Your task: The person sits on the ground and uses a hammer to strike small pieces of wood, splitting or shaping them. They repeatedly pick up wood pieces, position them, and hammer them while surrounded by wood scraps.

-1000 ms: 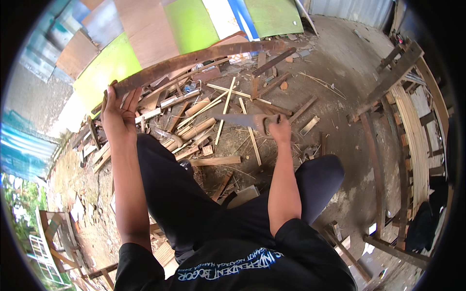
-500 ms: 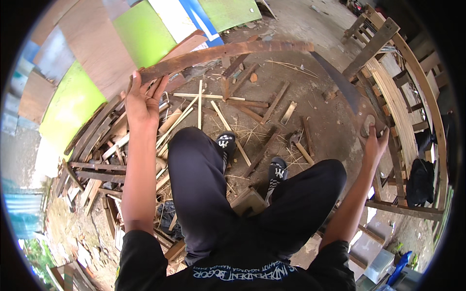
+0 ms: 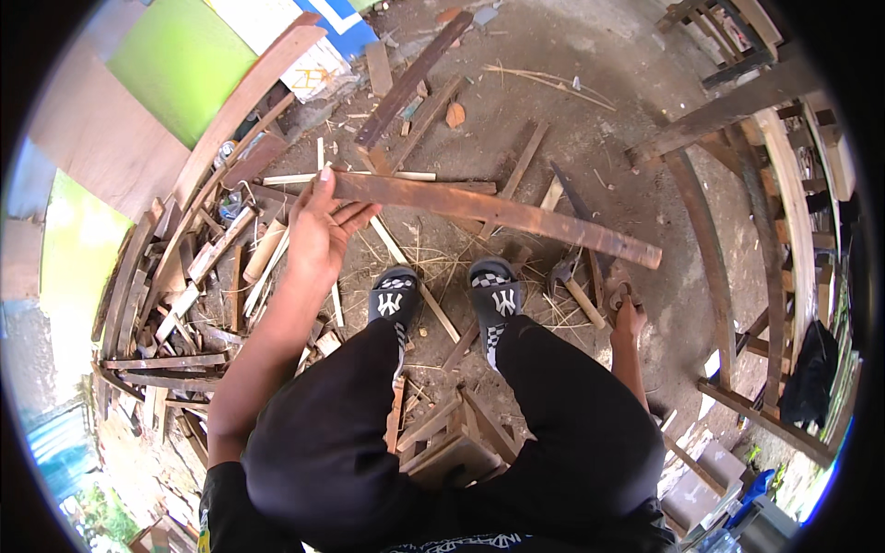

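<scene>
A long brown wooden strip (image 3: pixel 498 212) stretches across the view above my feet, its far end free at the right. My left hand (image 3: pixel 318 235) is closed on its left end, thumb on top and fingers beneath. Low beside my right knee, my right hand (image 3: pixel 627 318) grips a handsaw by its handle. The saw's dark blade (image 3: pixel 573 195) points away from me; the wooden strip covers its middle. A hammer (image 3: pixel 583 300) with a wooden handle lies on the ground just left of my right hand.
Wood offcuts (image 3: pixel 198 276) are piled at the left, with green and brown panels (image 3: pixel 180 74) behind. Loose sticks (image 3: pixel 424 120) litter the dirt floor. A wooden frame (image 3: pixel 719 111) stands at the right. A small wooden stool (image 3: pixel 452 456) is between my legs.
The wooden strip has come nearer and now slopes down to the right. My right hand has lowered the saw inward toward the ground. My feet are closer together.
</scene>
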Demonstrator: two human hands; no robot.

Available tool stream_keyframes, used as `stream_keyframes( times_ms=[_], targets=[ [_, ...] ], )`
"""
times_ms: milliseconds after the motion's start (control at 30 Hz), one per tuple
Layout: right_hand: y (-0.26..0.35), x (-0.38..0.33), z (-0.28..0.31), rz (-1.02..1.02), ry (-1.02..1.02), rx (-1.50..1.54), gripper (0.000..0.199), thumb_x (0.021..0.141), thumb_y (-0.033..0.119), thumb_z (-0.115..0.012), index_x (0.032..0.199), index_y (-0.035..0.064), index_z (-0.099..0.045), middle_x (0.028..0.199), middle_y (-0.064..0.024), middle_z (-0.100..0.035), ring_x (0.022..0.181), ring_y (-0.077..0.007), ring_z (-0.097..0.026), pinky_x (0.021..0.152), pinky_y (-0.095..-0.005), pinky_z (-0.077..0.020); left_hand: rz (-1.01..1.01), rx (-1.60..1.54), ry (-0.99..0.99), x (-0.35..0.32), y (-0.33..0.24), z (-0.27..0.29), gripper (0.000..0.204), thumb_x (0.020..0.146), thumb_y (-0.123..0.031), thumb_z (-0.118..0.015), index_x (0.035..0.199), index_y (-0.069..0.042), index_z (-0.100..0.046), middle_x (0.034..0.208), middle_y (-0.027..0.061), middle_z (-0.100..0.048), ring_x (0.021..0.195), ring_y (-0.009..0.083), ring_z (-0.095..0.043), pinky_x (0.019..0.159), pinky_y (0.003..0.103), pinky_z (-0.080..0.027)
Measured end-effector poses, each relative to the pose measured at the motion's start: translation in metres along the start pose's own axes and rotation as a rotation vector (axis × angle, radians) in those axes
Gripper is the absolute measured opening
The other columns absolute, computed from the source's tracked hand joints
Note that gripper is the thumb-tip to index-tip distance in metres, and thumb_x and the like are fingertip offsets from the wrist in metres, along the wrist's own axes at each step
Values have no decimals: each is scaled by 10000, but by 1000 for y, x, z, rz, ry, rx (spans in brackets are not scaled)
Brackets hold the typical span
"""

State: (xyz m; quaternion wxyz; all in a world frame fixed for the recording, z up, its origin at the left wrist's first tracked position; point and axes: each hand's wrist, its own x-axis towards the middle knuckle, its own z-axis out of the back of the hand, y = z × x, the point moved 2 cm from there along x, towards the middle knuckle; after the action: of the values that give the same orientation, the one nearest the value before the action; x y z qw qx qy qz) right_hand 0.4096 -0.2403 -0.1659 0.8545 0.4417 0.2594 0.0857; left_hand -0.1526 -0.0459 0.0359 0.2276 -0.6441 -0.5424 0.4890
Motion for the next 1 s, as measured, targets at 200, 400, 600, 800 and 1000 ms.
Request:
stream_keyframes(
  times_ms=[200,400,600,800,1000],
  targets=[
    [-7,50,23,-78,-44,-29,428,1017,389,-654,1245,28,-687,1097,-90,-677,969,-206,-634,812,-379,-532,149,-16,-22,48,87,14,663,1017,-350,-681,1415,84,-377,1196,235,-654,1060,366,-704,933,519,-617],
    [162,-68,-50,917,429,-526,539,968,361,-722,1382,35,-614,1316,-176,-659,1235,-320,-621,1061,-444,-479,290,19,-122,70,140,23,927,999,-347,-709,1571,99,-130,1294,278,-579,1108,411,-680,938,515,-621],
    [152,-129,-153,977,953,-885,617,851,94,-771,1436,132,-580,1273,-173,-662,1186,-403,-636,1018,-476,-499,383,2,-18,84,176,9,676,1045,-410,-621,1450,60,-351,1238,230,-627,1140,361,-677,999,518,-590],
    [114,-108,-150,936,843,-688,519,864,106,-763,1364,143,-628,1167,-163,-687,1052,-415,-678,860,-475,-552,83,767,65,116,176,41,487,1060,-407,-585,1344,-15,-538,1306,188,-630,895,286,-767,734,409,-637],
    [99,-97,-137,893,666,-719,474,876,103,-764,1338,113,-659,1123,-163,-709,1012,-402,-701,837,-472,-559,-360,1794,178,147,189,40,514,971,-350,-691,1419,-147,-541,1445,111,-564,936,361,-750,775,466,-634]
  ],
)
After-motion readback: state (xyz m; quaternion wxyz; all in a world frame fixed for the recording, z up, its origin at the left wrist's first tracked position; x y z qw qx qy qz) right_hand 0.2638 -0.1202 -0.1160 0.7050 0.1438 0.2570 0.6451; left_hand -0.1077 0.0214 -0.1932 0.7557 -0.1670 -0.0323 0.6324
